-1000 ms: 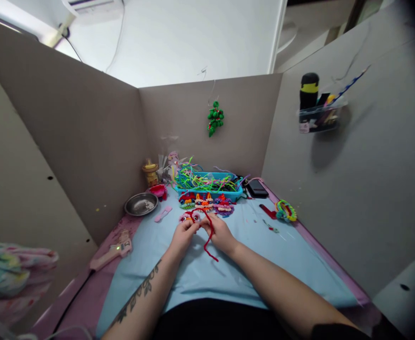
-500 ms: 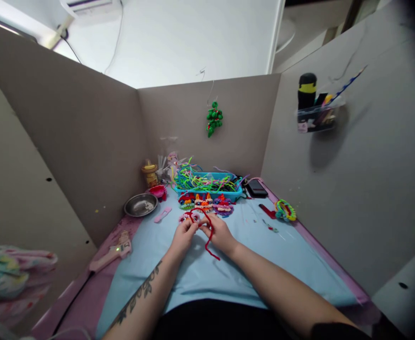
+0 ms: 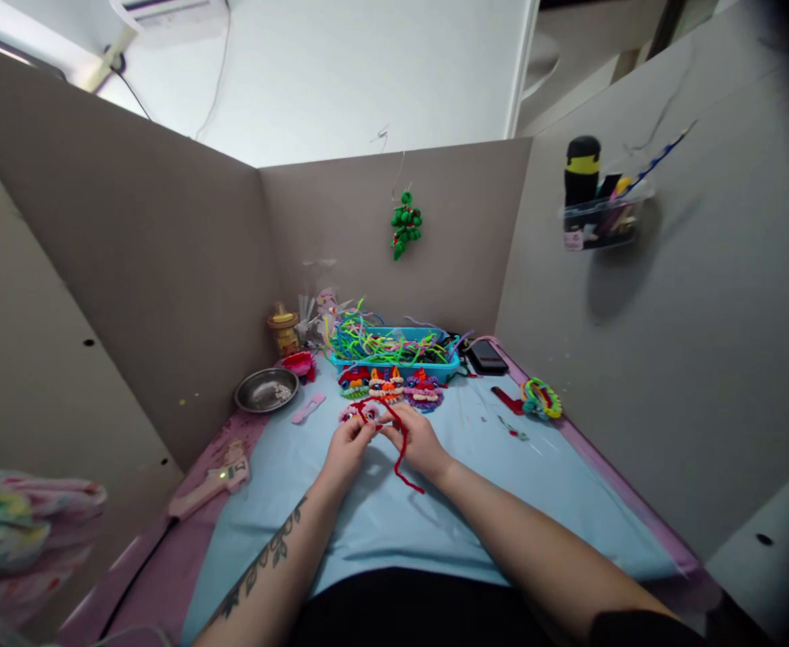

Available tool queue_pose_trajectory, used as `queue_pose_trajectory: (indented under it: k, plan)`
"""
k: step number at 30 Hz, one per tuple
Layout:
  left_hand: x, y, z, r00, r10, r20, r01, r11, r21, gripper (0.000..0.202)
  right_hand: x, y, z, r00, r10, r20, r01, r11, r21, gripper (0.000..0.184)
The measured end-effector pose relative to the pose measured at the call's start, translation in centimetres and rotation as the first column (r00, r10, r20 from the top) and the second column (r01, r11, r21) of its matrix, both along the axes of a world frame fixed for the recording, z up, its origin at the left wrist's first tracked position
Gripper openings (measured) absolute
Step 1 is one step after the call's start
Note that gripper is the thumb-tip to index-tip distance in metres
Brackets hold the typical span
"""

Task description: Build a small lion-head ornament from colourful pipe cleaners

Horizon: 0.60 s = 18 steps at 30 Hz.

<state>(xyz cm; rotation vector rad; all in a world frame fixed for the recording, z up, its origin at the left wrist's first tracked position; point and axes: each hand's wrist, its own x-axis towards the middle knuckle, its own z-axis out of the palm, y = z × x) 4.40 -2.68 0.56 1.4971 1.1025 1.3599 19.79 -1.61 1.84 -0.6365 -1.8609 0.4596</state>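
A red pipe cleaner (image 3: 404,449) loops above my two hands, and its loose end hangs down over my right hand. My left hand (image 3: 349,442) is closed in a pinch at the other end of it, close to my right fingertips. With thumb and index finger pressed together, my right hand (image 3: 416,440) grips the pipe cleaner too. Just behind my left fingers is a small pink fuzzy piece (image 3: 350,412) with dark eye-like spots; whether my fingers touch it I cannot tell. Several colourful finished fuzzy pieces (image 3: 386,385) lie in a row beyond.
A blue basket (image 3: 394,367) full of pipe cleaners stands at the back. To the left are a metal bowl (image 3: 266,393) with small white bits, a pink clip-like strip (image 3: 308,409) and a glue gun (image 3: 212,485). On the right lie a phone (image 3: 487,357) and a coiled yellow-green bundle (image 3: 541,398).
The loop of the red pipe cleaner has sunk lower and its loose end has swung slightly to the right. Both hands stay nearly in place.
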Motion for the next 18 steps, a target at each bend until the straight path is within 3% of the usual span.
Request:
queue_pose_trajectory:
  k: [13, 18]
  plan:
    - [0.28, -0.25, 0.32, 0.996, -0.031, -0.078, 0.029, 0.999, -0.031, 0.038, 0.03, 0.25, -0.46, 0.995, 0.082, 0.054, -0.077, 0.993, -0.089, 0.016]
    - [0.22, -0.22, 0.33, 0.998, -0.019, -0.064, 0.014, 0.997, -0.078, 0.038, 0.09, 0.20, -0.23, 0.999, 0.033, 0.028, -0.029, 0.993, -0.111, 0.011]
